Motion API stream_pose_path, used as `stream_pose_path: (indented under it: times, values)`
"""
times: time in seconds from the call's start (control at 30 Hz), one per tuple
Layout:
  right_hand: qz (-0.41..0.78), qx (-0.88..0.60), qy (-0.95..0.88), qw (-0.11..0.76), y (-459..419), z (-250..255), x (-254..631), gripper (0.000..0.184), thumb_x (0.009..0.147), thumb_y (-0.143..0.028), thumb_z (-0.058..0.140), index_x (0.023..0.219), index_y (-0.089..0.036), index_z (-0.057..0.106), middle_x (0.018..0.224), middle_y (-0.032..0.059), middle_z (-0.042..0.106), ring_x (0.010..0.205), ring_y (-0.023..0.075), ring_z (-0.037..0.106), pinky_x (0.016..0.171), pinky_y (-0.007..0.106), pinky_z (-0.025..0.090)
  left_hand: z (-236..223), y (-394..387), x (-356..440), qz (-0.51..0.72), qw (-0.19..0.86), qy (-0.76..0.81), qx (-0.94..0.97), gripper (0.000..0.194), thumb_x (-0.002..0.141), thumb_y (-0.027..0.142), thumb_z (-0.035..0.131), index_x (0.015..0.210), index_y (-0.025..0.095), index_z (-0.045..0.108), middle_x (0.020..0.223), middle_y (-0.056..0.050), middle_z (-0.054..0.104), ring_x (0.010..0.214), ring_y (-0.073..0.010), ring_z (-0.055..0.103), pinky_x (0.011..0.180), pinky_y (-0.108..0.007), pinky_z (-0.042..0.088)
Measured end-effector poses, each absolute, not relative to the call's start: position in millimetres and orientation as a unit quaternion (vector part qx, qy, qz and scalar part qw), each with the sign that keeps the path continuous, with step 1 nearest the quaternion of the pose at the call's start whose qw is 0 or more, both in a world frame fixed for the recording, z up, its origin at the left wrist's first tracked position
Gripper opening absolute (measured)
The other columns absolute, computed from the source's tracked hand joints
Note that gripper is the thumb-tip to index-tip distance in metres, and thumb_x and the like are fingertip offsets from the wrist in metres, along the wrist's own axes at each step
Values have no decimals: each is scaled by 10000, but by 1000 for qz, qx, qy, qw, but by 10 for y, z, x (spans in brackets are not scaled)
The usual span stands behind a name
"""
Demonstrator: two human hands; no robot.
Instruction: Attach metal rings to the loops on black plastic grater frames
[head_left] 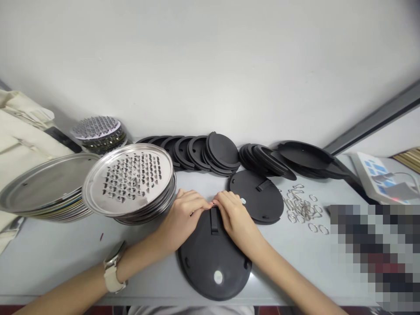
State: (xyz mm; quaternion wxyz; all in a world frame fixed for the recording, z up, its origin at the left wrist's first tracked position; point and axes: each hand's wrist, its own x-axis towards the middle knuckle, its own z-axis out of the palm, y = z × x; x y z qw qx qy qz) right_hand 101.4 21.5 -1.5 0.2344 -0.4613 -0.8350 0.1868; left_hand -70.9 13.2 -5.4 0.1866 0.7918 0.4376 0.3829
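Closest in, a black disc lies flat at the near side of the table, with the left hand and right hand working close and controlled at its far rim, fingertips meeting just beyond its strap, though any grip cannot be told.

A round black plastic disc lies flat, with a short black strap running up to its far edge and a round white patch near its near edge. The left hand and right hand curl over that far edge from either side, their fingertips meeting just above the strap.
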Motion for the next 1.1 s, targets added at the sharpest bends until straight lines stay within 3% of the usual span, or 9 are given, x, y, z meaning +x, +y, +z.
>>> stream_pose_path:
  times: [0.3, 0.57, 0.83, 1.1]
  values:
    - [239, -445, -824, 256, 238, -29, 1026, 229, 966, -76, 346, 796, -212, 420, 820, 22, 494, 794, 196, 461, 744, 320, 371, -25, 138, -690, 373, 174, 443, 797, 213, 851, -14, 599, 761, 174, 645, 768, 42, 680, 774, -126, 626, 770, -311, 340]
    - [272, -427, -814, 285, 239, -59, 1056, 297, 924, 0, 314, 1054, -221, 465, 997, 48, 564, 927, 206, 500, 800, 333, 370, -52, 204, -690, 389, 189, 434, 790, 230, 840, -32, 593, 760, 174, 656, 784, 34, 693, 788, -128, 630, 797, -300, 373]
    - [269, -446, -801, 296, 221, -48, 1053, 194, 955, -69, 332, 912, -204, 465, 865, 32, 544, 824, 194, 488, 768, 334, 368, -25, 121, -668, 367, 150, 437, 807, 183, 930, 67, 513, 862, 189, 632, 836, 15, 682, 825, -142, 617, 801, -313, 365]
    - [214, -460, -814, 283, 195, 4, 1034, 191, 986, -155, 359, 840, -214, 469, 848, 35, 534, 812, 202, 475, 778, 348, 371, 17, 96, -709, 367, 130, 454, 801, 117, 904, 90, 572, 858, 195, 597, 824, 31, 678, 791, -137, 620, 808, -309, 348]
